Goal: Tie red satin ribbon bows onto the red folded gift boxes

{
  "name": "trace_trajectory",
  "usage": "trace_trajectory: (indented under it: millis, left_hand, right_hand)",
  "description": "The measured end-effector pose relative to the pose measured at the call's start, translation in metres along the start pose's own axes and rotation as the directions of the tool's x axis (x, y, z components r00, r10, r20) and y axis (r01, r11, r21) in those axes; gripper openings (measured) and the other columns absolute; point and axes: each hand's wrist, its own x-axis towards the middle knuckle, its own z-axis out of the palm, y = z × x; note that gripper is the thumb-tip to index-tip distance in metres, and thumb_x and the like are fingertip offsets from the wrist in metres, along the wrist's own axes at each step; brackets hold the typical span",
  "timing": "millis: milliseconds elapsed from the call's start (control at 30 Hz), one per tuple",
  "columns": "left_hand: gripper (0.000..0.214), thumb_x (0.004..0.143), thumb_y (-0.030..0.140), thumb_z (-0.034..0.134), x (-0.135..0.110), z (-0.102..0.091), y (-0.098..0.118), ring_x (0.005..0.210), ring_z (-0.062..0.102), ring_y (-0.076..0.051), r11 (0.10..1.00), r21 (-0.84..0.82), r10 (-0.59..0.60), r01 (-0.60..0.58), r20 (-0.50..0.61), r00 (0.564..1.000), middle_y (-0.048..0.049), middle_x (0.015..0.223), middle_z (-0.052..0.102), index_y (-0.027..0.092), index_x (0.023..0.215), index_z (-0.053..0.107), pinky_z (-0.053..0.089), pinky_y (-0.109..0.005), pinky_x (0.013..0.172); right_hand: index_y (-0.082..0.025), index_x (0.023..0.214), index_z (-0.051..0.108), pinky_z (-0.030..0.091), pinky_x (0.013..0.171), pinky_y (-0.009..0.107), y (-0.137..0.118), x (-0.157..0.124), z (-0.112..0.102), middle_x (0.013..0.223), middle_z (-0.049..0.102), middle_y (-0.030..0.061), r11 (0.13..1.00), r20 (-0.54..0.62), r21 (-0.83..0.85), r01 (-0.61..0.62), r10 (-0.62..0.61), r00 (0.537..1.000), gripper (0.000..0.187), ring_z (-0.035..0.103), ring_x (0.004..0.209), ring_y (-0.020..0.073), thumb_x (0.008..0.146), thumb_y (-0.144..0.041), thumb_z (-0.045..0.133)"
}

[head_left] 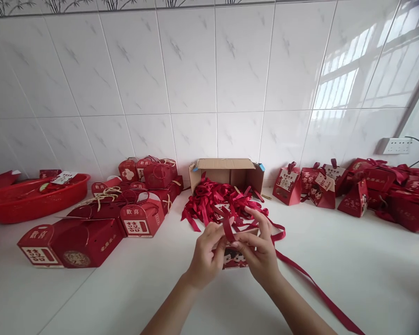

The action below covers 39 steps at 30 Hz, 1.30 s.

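Note:
My left hand [205, 253] and my right hand [260, 251] meet at the middle of the white counter, both pinched on a dark red ribbon [227, 229]. The ribbon loops up between my fingertips, and its long tail [317, 291] trails off to the lower right across the counter. Just behind my hands stands a small red gift box [234, 258] with a cartoon picture on its front; my fingers hide most of it. A heap of loose red ribbons [216, 197] lies right beyond, spilling out of an open cardboard box [226, 173].
Several red gift boxes [101, 218] crowd the left, beside a red plastic basin [31, 200]. More ribbon-tied red boxes [352, 188] line the right by the tiled wall. A wall socket [396, 146] with a cable sits at far right.

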Motion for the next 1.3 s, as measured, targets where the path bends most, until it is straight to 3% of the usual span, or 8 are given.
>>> trace_trajectory:
  millis: [167,300,533,867,1000,1067,1133,1300]
  left_hand:
    - [0.049,0.093,0.021,0.042,0.0,0.001,0.0,0.097,0.059,-0.022,0.993,-0.097,-0.068,0.065,-0.032,0.997,-0.0106,0.107,0.061,0.026,0.141,0.036,0.05,-0.037,0.086]
    - [0.046,0.092,0.022,0.042,0.001,0.002,0.001,0.106,0.061,-0.025,0.971,-0.205,-0.133,0.126,-0.022,0.991,-0.0119,0.118,0.061,0.025,0.139,0.039,0.051,-0.039,0.089]
    - [0.055,0.093,0.023,0.042,0.001,0.001,0.004,0.106,0.063,-0.023,0.939,-0.306,-0.16,0.159,0.02,0.987,-0.0127,0.116,0.064,0.024,0.145,0.023,0.052,-0.038,0.089]
    - [0.045,0.094,0.018,0.041,-0.004,0.004,0.004,0.091,0.066,-0.019,0.929,-0.352,-0.1,0.113,0.056,0.993,-0.0089,0.107,0.065,0.026,0.137,0.032,0.053,-0.033,0.081]
    - [0.036,0.092,0.022,0.045,-0.005,0.006,0.005,0.087,0.063,-0.019,0.905,-0.389,-0.166,0.173,0.05,0.985,-0.0091,0.103,0.061,0.023,0.128,0.038,0.052,-0.033,0.079]
    - [0.027,0.092,0.024,0.047,-0.006,0.005,0.006,0.082,0.062,-0.017,0.9,-0.391,-0.194,0.193,0.037,0.98,-0.0063,0.095,0.06,0.022,0.118,0.042,0.051,-0.032,0.075]
    - [0.013,0.091,0.025,0.048,-0.006,0.001,0.007,0.071,0.058,-0.014,0.908,-0.364,-0.2,0.205,0.051,0.978,-0.0023,0.084,0.056,0.022,0.103,0.044,0.05,-0.029,0.068]
    - [0.008,0.089,0.026,0.046,-0.004,-0.01,0.011,0.069,0.053,-0.014,0.938,-0.297,-0.176,0.181,0.043,0.983,-0.0008,0.081,0.051,0.022,0.093,0.04,0.045,-0.028,0.064]
  right_hand:
    - [-0.03,0.083,0.071,0.031,0.099,0.06,0.005,-0.005,0.005,0.137,0.042,0.001,0.998,-0.045,-0.058,0.036,-0.038,0.998,0.017,0.035,0.125,0.0325,0.085,-0.017,0.06]
    - [-0.03,0.084,0.071,0.03,0.101,0.06,0.006,-0.005,0.005,0.134,0.046,0.0018,0.995,-0.023,-0.092,0.044,-0.046,0.999,0.018,0.034,0.126,0.0333,0.083,-0.015,0.061]
    - [-0.028,0.083,0.07,0.033,0.099,0.058,0.003,-0.004,0.004,0.126,0.053,0.0037,0.993,-0.048,-0.1,0.054,-0.059,0.997,0.017,0.04,0.121,0.0316,0.084,-0.016,0.059]
    - [-0.033,0.09,0.068,0.035,0.095,0.052,0.001,-0.002,0.0,0.128,0.048,0.0027,0.968,-0.123,-0.189,0.162,-0.187,0.975,0.027,0.044,0.117,0.0297,0.084,-0.01,0.056]
    - [-0.026,0.113,0.056,0.043,0.089,0.048,0.005,-0.003,0.002,0.114,0.058,0.0096,0.992,-0.204,-0.127,-0.019,-0.008,0.979,0.035,0.053,0.107,0.0291,0.08,-0.028,0.067]
    - [-0.022,0.105,0.056,0.051,0.069,0.037,0.007,-0.004,0.005,0.087,0.065,0.0058,0.989,-0.122,0.003,-0.147,0.146,0.982,0.034,0.062,0.081,0.0233,0.078,-0.038,0.069]
    - [-0.021,0.086,0.056,0.045,0.048,0.027,0.009,-0.005,0.006,0.06,0.059,-0.0017,0.968,-0.027,0.124,-0.219,0.224,0.974,0.023,0.055,0.053,0.0154,0.081,-0.042,0.066]
    - [-0.021,0.067,0.047,0.037,0.044,0.024,0.005,-0.002,0.002,0.054,0.051,-0.0035,0.999,-0.103,0.046,0.007,-0.003,0.995,0.028,0.047,0.047,0.0112,0.082,-0.034,0.067]
